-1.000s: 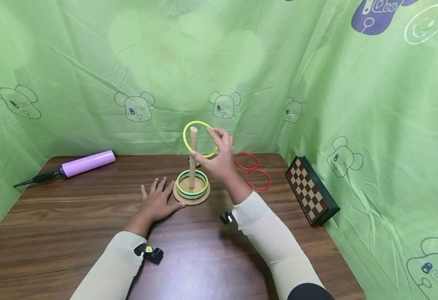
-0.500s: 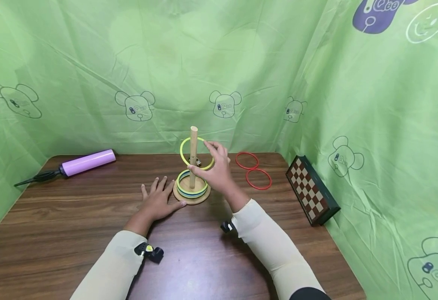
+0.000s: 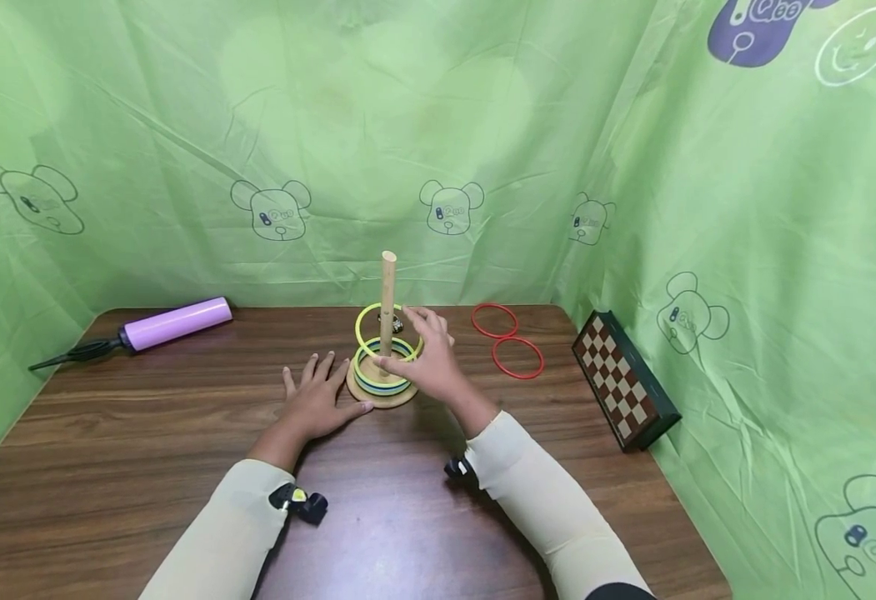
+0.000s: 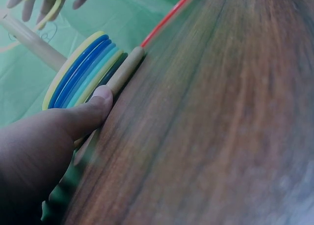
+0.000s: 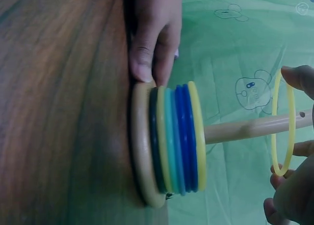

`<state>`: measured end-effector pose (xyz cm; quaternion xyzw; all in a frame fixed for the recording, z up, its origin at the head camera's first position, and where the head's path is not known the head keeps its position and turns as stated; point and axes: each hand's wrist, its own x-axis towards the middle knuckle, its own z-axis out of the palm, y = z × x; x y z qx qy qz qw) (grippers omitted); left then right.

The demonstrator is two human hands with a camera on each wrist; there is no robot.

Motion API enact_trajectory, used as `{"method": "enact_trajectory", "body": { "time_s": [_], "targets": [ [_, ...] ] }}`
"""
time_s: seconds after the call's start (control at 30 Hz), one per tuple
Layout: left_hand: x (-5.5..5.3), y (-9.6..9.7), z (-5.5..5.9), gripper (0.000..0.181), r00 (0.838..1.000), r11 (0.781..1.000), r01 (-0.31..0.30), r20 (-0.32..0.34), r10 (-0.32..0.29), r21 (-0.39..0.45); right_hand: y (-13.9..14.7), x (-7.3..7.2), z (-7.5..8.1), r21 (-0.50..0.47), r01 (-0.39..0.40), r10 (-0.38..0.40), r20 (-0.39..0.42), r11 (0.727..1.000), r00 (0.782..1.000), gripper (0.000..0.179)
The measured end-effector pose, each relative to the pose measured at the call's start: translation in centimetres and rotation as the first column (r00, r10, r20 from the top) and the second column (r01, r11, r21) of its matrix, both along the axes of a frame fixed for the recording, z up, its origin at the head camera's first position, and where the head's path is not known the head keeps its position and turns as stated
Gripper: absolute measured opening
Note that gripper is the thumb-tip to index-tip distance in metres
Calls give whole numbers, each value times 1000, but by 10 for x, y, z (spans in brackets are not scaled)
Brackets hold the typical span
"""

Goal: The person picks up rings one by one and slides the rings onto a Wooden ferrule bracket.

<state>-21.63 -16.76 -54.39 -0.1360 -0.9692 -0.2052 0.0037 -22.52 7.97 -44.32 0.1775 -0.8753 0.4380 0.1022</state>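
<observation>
My right hand [image 3: 433, 358] pinches a thin yellow ring [image 5: 274, 102] between thumb and fingers. That ring encircles the wooden post [image 5: 235, 129] and is tilted, clear of the stack beneath it. Yellow, blue, teal and dark rings [image 5: 179, 136] lie stacked around the post on its round wooden base [image 5: 142, 136]. At the base's left side, my left hand [image 3: 316, 406] lies on the table with fingers spread. Its thumb [image 4: 102, 95] touches the base's edge.
Two red rings [image 3: 543, 360] lie flat to the right of the post. A purple hand pump [image 3: 178, 325] is at the back left. On the right, a checkered board box [image 3: 618, 379] stands on its side. Behind the post is a small dark object [image 3: 397, 325]. Green curtains [image 3: 347, 167] enclose the table.
My right hand has lowered the yellow ring along the post, from around its top towards the stack. The left hand stays in place.
</observation>
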Motion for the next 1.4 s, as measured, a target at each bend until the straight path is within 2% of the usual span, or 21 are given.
{"method": "enact_trajectory", "body": {
  "time_s": [0.27,0.7,0.97,1.4],
  "targets": [
    [-2,1,1,108,1000,1000,-4,1,4,-5,6,-2,-10,72,-102,98,65,992,993,103],
    [0,0,-1,109,1000,1000,-9,12,9,14,8,-7,-24,104,-147,133,135,984,982,101],
    [1,0,2,110,1000,1000,-9,21,9,0,7,-10,-32,100,-136,123,130,986,984,95],
    [-1,0,-1,112,999,1000,-4,36,4,-2,6,-12,-42,126,-100,86,113,987,990,95]
  ]
}}
